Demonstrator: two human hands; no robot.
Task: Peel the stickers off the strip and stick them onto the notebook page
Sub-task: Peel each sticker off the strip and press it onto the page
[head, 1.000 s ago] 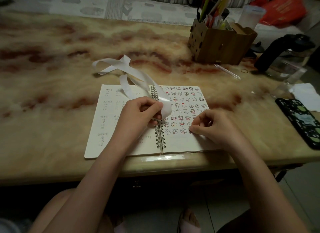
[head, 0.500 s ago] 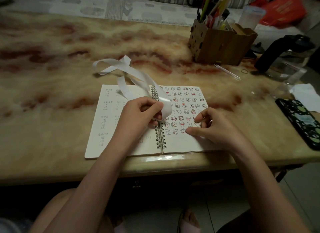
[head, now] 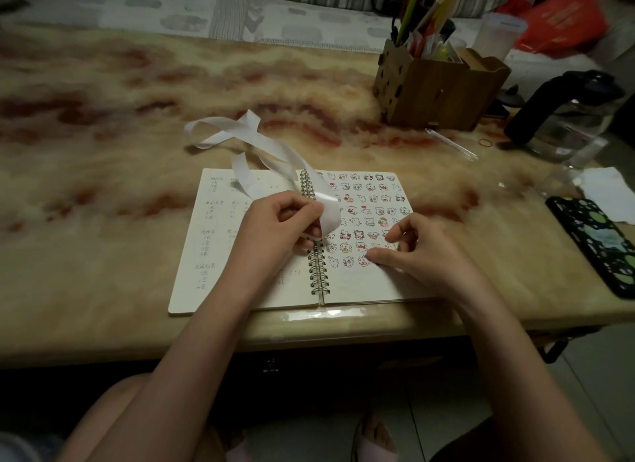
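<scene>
Change over the last second: right hand [head: 417, 252] opened from a tight pinch at the page to spread fingers; its forefinger tip now lies flat on the bottom sticker row. Left hand, strip and notebook unchanged in position.

Left to right:
- Strip [head: 240, 135]: white backing ribbon, looped on the table [head: 86, 152] behind the notebook, trailing forward over the left page.
- Notebook [head: 192, 276]: spiral-bound, open flat at the near table edge. Left page carries handwritten columns, too small to read.
- Left hand [head: 275, 227]: closed on the strip's near end just left of the spiral, thumb and fingers pinching the curled tip.
- Right page: rows of small cartoon stickers [head: 367, 200] fill the upper part; lower part blank.
- Right hand: loosely open, holding nothing visible.
- Wooden pen holder [head: 433, 93] behind right; dark patterned phone [head: 594, 245] at right edge. No brand text legible.
</scene>
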